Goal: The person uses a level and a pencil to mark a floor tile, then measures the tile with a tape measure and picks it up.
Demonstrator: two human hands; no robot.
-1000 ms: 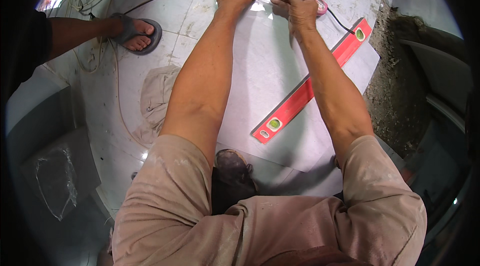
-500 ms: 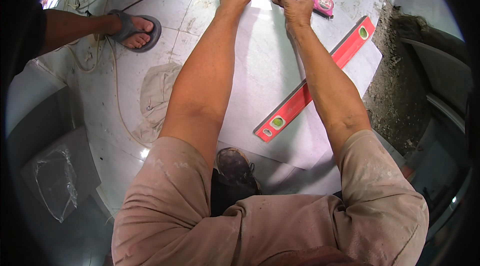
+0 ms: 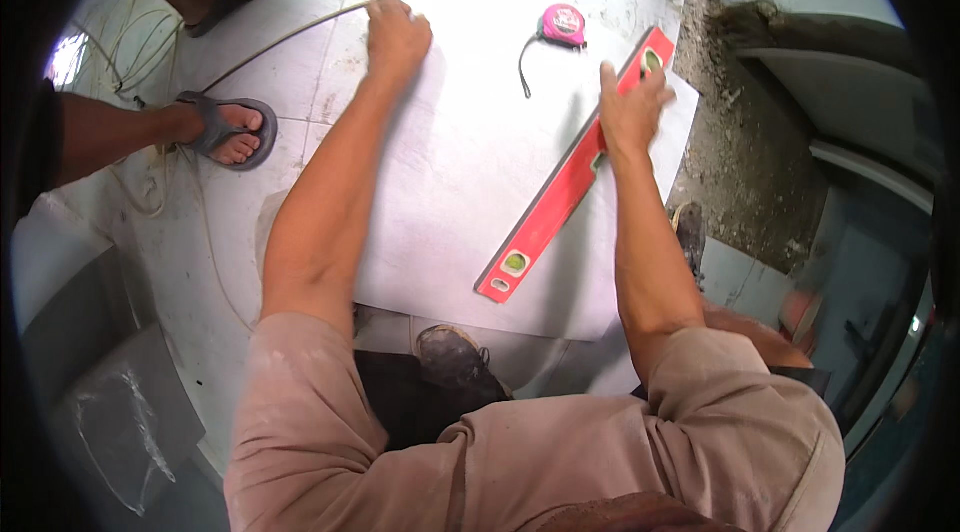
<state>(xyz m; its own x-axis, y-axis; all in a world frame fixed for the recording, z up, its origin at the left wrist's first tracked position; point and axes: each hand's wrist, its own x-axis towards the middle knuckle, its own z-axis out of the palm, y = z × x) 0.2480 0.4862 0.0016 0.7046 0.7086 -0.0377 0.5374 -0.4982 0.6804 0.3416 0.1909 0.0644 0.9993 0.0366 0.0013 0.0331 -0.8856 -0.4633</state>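
A red spirit level point(image 3: 550, 207) with green vials lies slantwise on a large white sheet point(image 3: 450, 202). My right hand point(image 3: 632, 112) is over its far end, thumb stretched out along one side and fingers spread toward the other. A small dark bit shows by those fingers, too blurred to name. My left hand point(image 3: 398, 40) rests at the sheet's far left, fingers curled and their tips hidden. A thin cable point(image 3: 300, 32) passes close to its fingertips. Between the hands, farther off, sits a pink tape measure point(image 3: 564, 24) with a dark wrist strap.
Someone's sandalled feet point(image 3: 232, 132) stand on the tiled floor at left, near coiled cable point(image 3: 140, 52). My shoe point(image 3: 450, 352) is at the sheet's near edge. Rubble point(image 3: 745, 152) fills a strip along the right. Clear plastic film point(image 3: 130, 432) lies at lower left.
My right hand has come away from beside the tape measure, where it held a pen, to the level. The view has shifted, and the other person's second foot now shows.
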